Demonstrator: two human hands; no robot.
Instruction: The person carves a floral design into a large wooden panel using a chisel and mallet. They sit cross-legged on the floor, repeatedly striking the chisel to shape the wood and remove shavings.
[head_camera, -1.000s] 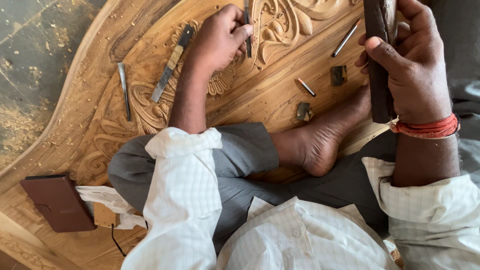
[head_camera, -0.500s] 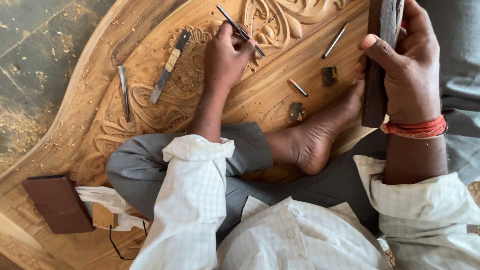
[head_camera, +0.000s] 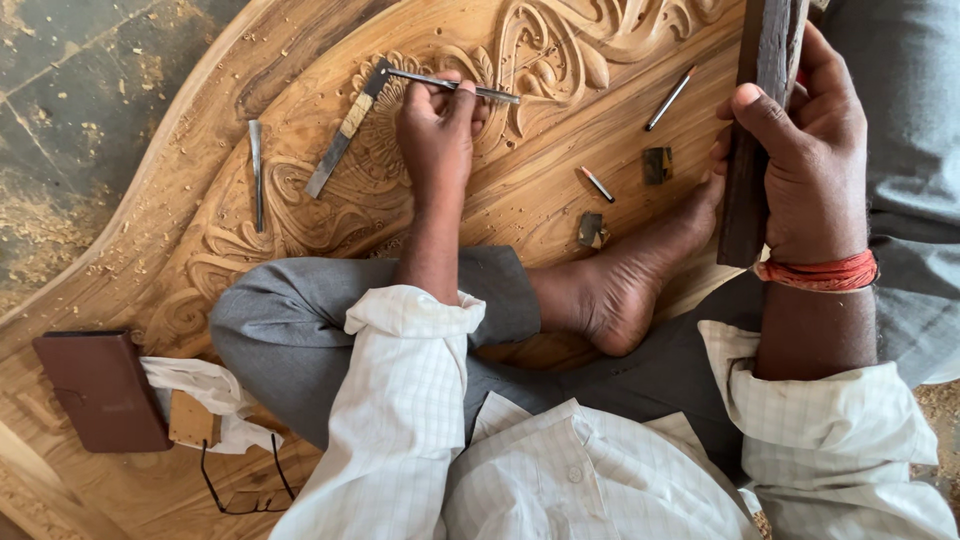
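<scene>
I sit cross-legged on a large carved wooden panel (head_camera: 560, 190) with leaf and scroll relief. My left hand (head_camera: 437, 125) pinches a thin metal chisel (head_camera: 455, 85) that lies nearly level just above the carving, its tip pointing right. My right hand (head_camera: 805, 165) is raised at the upper right and grips a dark wooden mallet (head_camera: 752, 140) held upright. My bare foot (head_camera: 625, 285) rests on the panel between the two hands.
Loose on the panel lie a flat file-like tool (head_camera: 345, 130), a slim gouge (head_camera: 256, 175), two short chisels (head_camera: 668, 98) (head_camera: 597, 184) and two small dark blocks (head_camera: 657, 165). A brown case (head_camera: 100, 390), white cloth (head_camera: 205, 390) and spectacles (head_camera: 240, 490) sit lower left. Dusty stone floor (head_camera: 70, 120) lies beyond.
My left hand lifted the thin chisel off the panel and turned it from upright to nearly level. The mallet hand stayed raised, shifting slightly.
</scene>
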